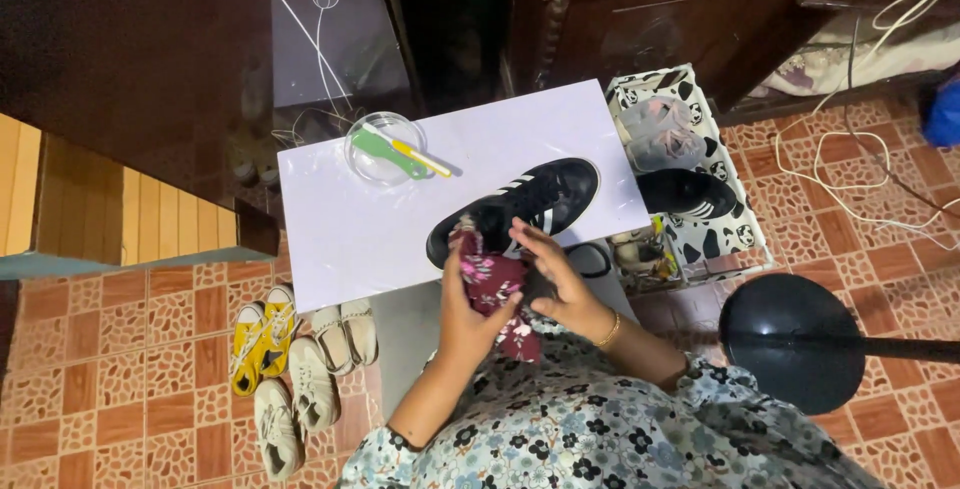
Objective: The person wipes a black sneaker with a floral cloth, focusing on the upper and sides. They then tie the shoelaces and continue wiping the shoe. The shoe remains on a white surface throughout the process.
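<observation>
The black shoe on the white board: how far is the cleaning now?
Done: nothing clearly. In hand: left hand presses a floral cloth at the black shoe; right hand steadies it. Left: brush rests unused in its bowl.

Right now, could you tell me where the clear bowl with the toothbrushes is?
In the head view, the clear bowl sits at the far left corner of the white board, left of the black shoe.
</observation>
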